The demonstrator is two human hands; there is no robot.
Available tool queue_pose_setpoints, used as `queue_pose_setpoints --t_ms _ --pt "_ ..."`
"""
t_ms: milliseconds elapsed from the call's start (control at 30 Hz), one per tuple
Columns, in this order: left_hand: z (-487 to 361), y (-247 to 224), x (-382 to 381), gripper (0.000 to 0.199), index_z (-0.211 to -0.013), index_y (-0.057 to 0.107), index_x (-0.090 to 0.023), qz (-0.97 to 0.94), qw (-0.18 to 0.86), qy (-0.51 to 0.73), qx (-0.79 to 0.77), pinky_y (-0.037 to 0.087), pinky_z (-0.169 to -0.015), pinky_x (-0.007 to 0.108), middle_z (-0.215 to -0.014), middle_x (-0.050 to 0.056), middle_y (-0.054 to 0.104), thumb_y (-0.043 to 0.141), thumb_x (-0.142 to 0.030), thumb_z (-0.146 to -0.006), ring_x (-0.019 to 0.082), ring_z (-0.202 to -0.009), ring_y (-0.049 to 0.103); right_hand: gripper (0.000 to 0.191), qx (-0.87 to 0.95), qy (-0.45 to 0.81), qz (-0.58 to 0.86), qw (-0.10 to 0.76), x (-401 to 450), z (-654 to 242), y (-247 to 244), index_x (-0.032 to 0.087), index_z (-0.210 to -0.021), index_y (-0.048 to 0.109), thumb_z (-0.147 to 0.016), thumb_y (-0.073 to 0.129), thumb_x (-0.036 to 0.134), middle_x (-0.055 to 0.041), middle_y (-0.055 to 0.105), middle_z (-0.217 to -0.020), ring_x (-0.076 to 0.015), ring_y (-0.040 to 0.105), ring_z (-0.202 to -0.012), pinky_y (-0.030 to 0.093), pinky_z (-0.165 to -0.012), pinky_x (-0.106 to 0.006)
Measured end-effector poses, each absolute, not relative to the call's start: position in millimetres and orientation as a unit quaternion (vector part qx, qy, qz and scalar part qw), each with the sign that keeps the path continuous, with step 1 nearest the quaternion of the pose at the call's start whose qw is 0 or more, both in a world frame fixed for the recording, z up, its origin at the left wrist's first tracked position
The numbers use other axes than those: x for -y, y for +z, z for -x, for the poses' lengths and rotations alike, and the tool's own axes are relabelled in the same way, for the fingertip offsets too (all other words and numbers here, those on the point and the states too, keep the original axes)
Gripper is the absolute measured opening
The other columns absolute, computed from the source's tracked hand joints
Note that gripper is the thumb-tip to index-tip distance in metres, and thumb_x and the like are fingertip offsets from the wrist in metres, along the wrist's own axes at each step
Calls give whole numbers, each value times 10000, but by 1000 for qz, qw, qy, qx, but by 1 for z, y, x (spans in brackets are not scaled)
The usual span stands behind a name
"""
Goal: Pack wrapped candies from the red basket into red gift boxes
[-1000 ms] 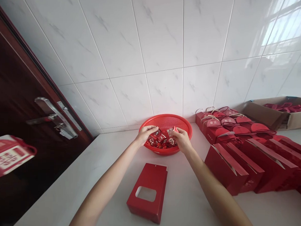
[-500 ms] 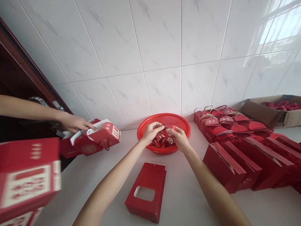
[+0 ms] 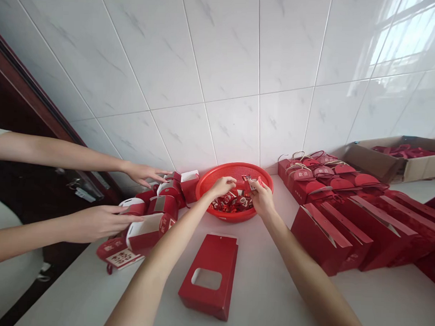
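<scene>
A red plastic basket (image 3: 210, 174) with perforated walls stands by the wall, holding many small red wrapped candies (image 3: 230, 201). My left hand (image 3: 222, 188) is over its left side, thumb and fingers pinched together; whatever may be between them is too small to make out. Over the right side, my right hand (image 3: 262, 197) is closed on several wrapped candies (image 3: 251, 183), which stick out past its fingers. Between my forearms a red box (image 3: 214, 253) with a rounded window lies flat on the white table (image 3: 263, 288).
At left, a co-worker's two hands (image 3: 147, 174) reach over several red boxes (image 3: 164, 204) beside the basket. On the right stand red bags (image 3: 323, 240) and rows of handled red boxes (image 3: 309, 180). A cardboard carton (image 3: 424, 165) sits behind them. A tiled wall (image 3: 233, 125) closes the back.
My hands have moved apart, and more candies show in my right hand. The co-worker has set down the red boxes carried at left, and both their hands now show over them.
</scene>
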State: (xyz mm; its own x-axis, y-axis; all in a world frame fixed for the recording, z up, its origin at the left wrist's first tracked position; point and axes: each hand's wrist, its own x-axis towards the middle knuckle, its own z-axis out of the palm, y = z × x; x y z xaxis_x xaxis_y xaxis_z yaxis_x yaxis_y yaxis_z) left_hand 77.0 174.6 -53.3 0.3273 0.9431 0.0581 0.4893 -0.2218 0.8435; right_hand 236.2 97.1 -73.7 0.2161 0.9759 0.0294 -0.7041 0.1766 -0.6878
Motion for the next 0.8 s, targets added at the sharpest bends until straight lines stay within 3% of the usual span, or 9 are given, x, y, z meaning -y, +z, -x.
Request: queue_pose_setpoints --t_ms 133,233,333,400,633,800 --pt "-77 -63 -191 561 -1049 735 -230 -755 356 207 -510 501 -893 321 -1206 79 731 836 -181 -499 305 -1135 645 256 213 577 270 741 -102 -237 -75 213 -616 606 -545 851 233 19 660 -645 -145 619 -643 464 -573 -272" --pt "-81 -69 -195 490 -904 748 -231 -769 352 163 -508 513 -787 300 -961 27 768 854 -173 -430 281 -971 686 222 197 580 267 744 -104 -237 -75 209 -622 619 -548 828 200 21 660 -640 -139 620 -621 465 -550 -264" --pt "-80 -72 -195 222 -630 686 -204 -776 353 158 -498 492 -659 285 -654 -24 684 832 -224 -464 229 -739 664 198 186 584 265 744 -104 -237 -73 200 -608 623 -540 806 169 19 663 -633 -136 622 -614 468 -542 -257" --pt "-75 -71 -193 198 -559 649 -189 -776 362 174 -486 474 -620 282 -573 -30 629 817 -277 -503 206 -666 631 180 180 589 265 742 -104 -237 -73 196 -597 622 -547 792 166 15 663 -626 -134 616 -603 467 -535 -254" --pt "-53 -63 -185 289 -840 729 -148 -726 393 290 -484 520 -680 312 -841 76 746 737 -386 -677 225 -778 682 111 160 598 268 738 -106 -238 -75 201 -648 671 -568 746 185 7 705 -705 -125 615 -634 483 -537 -229" --pt "-38 -68 -187 265 -940 707 -171 -689 325 354 -542 538 -782 351 -902 67 751 698 -347 -743 250 -885 695 80 164 617 273 719 -106 -239 -76 199 -626 659 -576 717 223 -25 705 -671 -142 615 -616 465 -493 -237"
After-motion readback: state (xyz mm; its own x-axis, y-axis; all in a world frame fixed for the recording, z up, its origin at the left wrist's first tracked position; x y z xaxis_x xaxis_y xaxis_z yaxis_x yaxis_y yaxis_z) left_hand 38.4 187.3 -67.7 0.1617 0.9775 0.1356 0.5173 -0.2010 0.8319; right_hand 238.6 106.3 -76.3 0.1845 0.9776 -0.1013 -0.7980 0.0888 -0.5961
